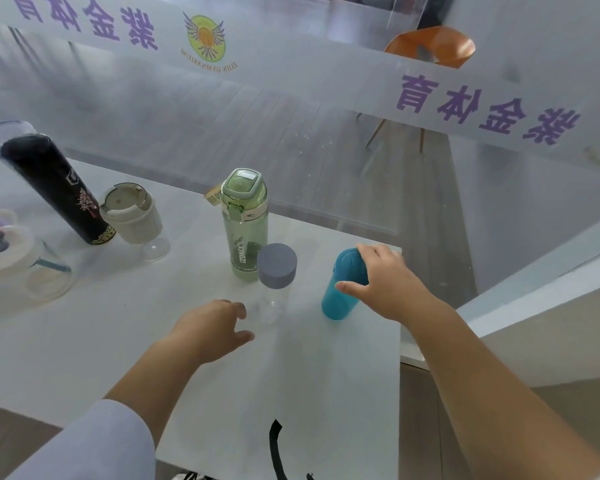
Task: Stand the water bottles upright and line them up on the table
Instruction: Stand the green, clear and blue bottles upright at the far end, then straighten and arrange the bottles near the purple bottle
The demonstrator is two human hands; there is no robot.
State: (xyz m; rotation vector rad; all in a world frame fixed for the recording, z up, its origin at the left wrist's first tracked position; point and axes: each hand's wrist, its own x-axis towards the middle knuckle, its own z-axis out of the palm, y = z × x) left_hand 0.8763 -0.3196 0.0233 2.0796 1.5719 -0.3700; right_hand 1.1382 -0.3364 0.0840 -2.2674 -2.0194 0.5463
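Observation:
On the white table (84, 341) a green bottle (245, 223) with a flip lid stands upright in the middle. Just in front of it stands a clear bottle (274, 282) with a grey-purple cap. My left hand (212, 327) is beside the clear bottle's base, fingers apart, holding nothing. A teal bottle (340, 292) stands upright near the table's right edge; my right hand (385, 282) is wrapped over its top and side. A black flask (54, 188) stands upright at the far left.
A clear goblet-shaped cup (134, 216) with a white lid stands beside the black flask. A glass jar (18, 261) with coloured bits sits at the left edge. A frosted glass wall (291, 109) runs behind the table, an orange chair (433, 46) beyond it. A black strap (277, 448) lies at the front edge.

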